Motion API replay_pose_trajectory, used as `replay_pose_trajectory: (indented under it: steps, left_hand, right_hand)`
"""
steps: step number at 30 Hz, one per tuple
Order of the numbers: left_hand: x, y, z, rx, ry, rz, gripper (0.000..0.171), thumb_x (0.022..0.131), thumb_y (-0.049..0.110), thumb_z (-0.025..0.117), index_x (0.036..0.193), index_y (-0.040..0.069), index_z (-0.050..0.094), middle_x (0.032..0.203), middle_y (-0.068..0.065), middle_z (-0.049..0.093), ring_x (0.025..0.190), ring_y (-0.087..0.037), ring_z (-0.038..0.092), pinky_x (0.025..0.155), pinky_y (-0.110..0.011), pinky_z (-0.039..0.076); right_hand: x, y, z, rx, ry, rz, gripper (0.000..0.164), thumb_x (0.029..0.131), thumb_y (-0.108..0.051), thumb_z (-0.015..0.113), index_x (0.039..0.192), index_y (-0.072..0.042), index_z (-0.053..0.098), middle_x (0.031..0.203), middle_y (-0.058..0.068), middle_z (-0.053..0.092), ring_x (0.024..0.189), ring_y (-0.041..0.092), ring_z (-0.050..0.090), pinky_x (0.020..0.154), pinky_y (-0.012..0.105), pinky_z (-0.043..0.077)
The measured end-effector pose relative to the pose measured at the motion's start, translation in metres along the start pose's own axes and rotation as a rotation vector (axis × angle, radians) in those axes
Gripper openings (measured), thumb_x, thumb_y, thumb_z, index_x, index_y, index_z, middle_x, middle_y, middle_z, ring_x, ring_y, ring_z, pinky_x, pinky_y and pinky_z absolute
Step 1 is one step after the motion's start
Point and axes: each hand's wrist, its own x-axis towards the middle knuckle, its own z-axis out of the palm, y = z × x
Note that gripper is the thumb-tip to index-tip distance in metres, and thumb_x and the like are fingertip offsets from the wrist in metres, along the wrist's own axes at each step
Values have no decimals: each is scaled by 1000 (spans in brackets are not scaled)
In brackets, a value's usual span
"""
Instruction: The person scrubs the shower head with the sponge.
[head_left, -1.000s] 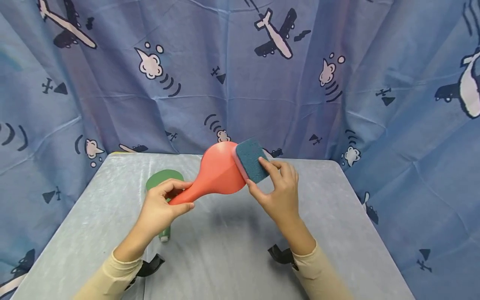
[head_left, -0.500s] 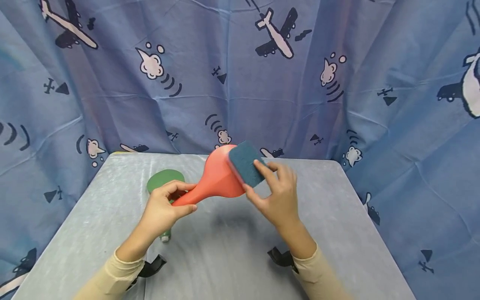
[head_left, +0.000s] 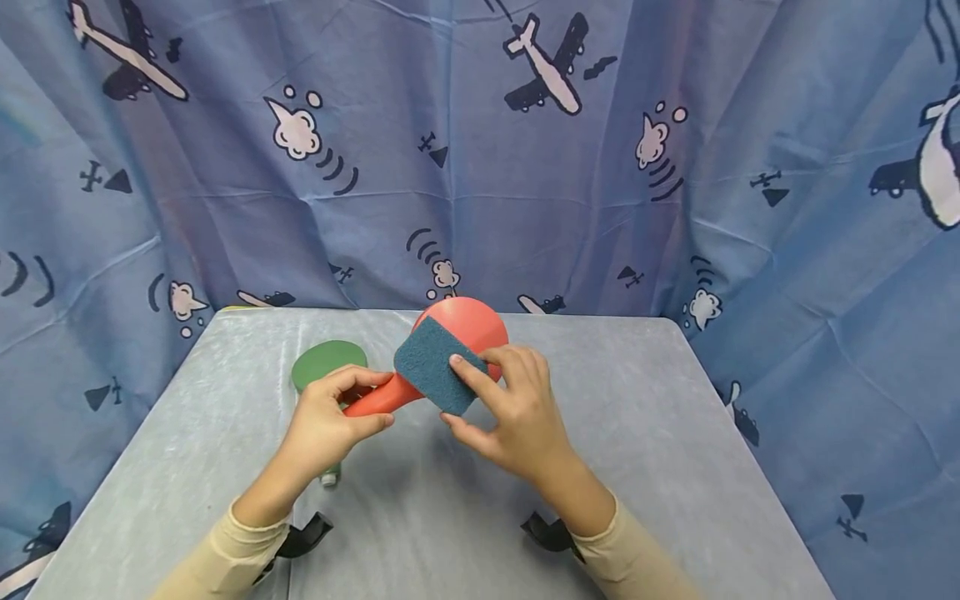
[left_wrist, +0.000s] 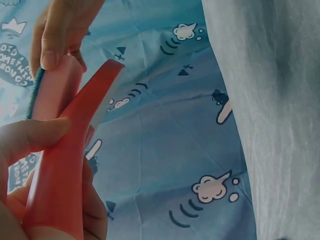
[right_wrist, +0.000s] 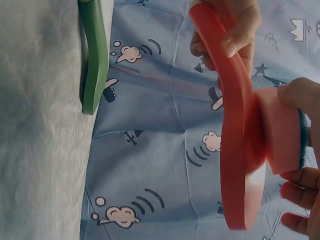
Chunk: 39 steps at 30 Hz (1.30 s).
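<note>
My left hand point(head_left: 326, 421) grips the handle of a red hand mirror point(head_left: 465, 321), holding it above the table with its smooth back facing up. A kitchen sponge point(head_left: 435, 362), pink with a dark teal scouring face, lies against that back near the neck. The right hand point(head_left: 510, 408) pinches the sponge by its edges, scouring face outward. In the right wrist view the pink side of the sponge point(right_wrist: 280, 132) meets the red back. The mirror's front faces away; only a pale sliver of it shows in the left wrist view.
A green hand mirror point(head_left: 330, 358) of like shape lies on the table at the left, partly hidden behind the left hand. The table point(head_left: 637, 467) has a pale grey cover. A blue curtain point(head_left: 375, 150) with printed airplanes hangs behind and around it.
The right hand and sponge have slid left and down across the mirror's back, from its right rim towards the handle. The left hand stays nearly still; the mirror's head has tipped slightly.
</note>
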Motion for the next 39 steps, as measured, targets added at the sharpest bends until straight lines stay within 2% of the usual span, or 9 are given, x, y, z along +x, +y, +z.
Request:
replay_pose_trajectory:
  steps: [8,10,15,17,25,28,34,36,39]
  left_hand:
    - [-2,3,1,-7,-30,14,45,70,-1,89,110,19,78,104,5,73,82,-19,65,68,-27,54]
    - [-4,3,2,-3,-32,24,46,70,-1,89,109,20,78,104,7,73,83,-18,65,67,-27,54]
    - [-6,3,5,22,-30,70,46,70,0,90,109,21,78,105,11,73,86,-16,65,70,-28,56]
    - [-5,3,6,25,-27,84,46,69,0,90,109,21,79,106,12,73,86,-15,65,71,-28,55]
    - [-5,2,10,-3,-52,88,48,69,-2,89,108,24,79,105,12,73,87,-15,64,71,-27,56]
    - [-6,1,10,-4,-53,86,47,69,-2,89,108,23,79,105,12,73,87,-15,65,71,-28,56]
    - [-5,0,8,32,-24,76,46,70,0,90,108,22,79,105,13,73,86,-15,64,71,-29,56]
    - [-5,0,7,34,-17,72,46,70,1,90,108,23,79,105,13,73,86,-15,64,69,-29,55]
    - [-4,1,7,22,-25,70,47,70,0,90,109,24,79,104,13,73,85,-15,64,69,-27,55]
  right_hand:
    - [0,25,-18,-55,77,343,58,81,-37,83,133,-14,70,112,16,62,103,36,53,91,53,38]
    - [0,23,-18,-37,82,318,58,82,-37,82,133,-13,69,112,17,61,104,36,53,91,53,38]
    - [0,4,-10,7,43,88,59,81,-42,81,132,-15,70,110,17,59,100,34,53,87,53,39]
    - [1,1,-7,4,41,60,59,81,-42,81,132,-16,70,110,16,59,98,33,53,85,53,39]
    - [-2,25,-16,-3,101,390,60,80,-35,85,133,-13,69,114,15,60,106,33,52,93,51,36]
    - [-3,21,-13,16,93,343,60,80,-37,85,133,-13,69,112,16,60,103,33,52,93,51,37]
    - [-1,-1,-1,14,51,105,58,82,-44,80,131,-15,70,108,15,60,95,32,53,85,51,40]
    - [1,1,-2,0,65,135,58,82,-43,81,132,-16,70,108,15,61,96,32,54,84,51,39]
    - [0,16,-6,14,104,284,59,79,-36,84,132,-14,70,109,15,62,100,33,54,88,52,38]
